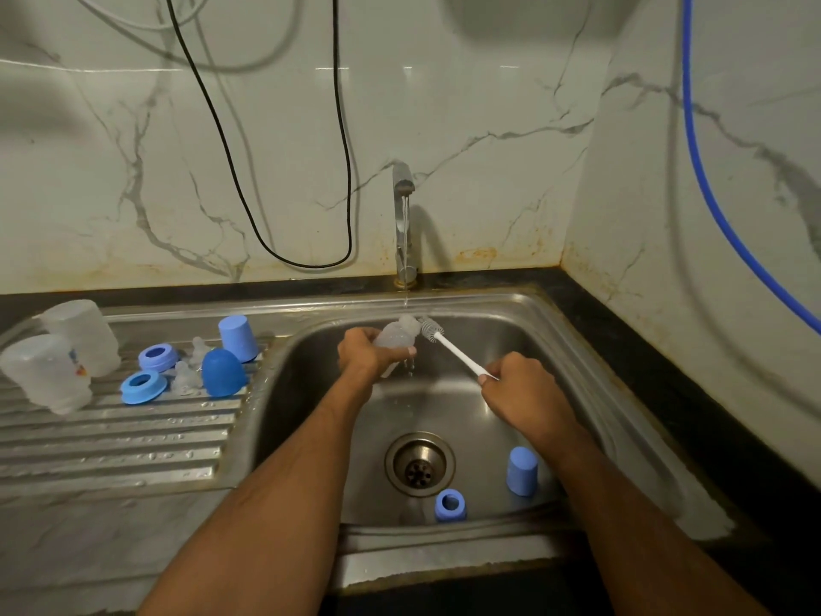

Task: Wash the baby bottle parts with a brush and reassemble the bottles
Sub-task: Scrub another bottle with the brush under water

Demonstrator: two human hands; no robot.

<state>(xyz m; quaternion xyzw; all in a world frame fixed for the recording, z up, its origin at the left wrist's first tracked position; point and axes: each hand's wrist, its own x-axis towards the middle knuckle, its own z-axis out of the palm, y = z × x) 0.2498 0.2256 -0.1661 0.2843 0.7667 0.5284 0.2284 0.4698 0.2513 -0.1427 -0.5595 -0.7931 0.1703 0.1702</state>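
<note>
My left hand (pixel 366 353) grips a clear silicone nipple (pixel 396 334) over the sink, right under the running tap (pixel 403 224). My right hand (pixel 517 386) pinches the white handle of a small brush (pixel 448 346), whose bristle head sits just beside the nipple's tip. In the sink basin (pixel 573 349) lie a light blue cap (pixel 522 471) and a blue collar ring (pixel 450 505). On the drainboard (pixel 111 442) stand two clear bottles (pixel 60 355), two blue rings (pixel 151 371), two clear nipples (pixel 192 366) and two blue caps (pixel 229 353).
The drain (pixel 419 463) lies at the basin's middle. A black cable (pixel 266 171) and a blue hose (pixel 719 193) hang on the marble wall. A dark counter strip (pixel 666 384) runs along the sink's right side.
</note>
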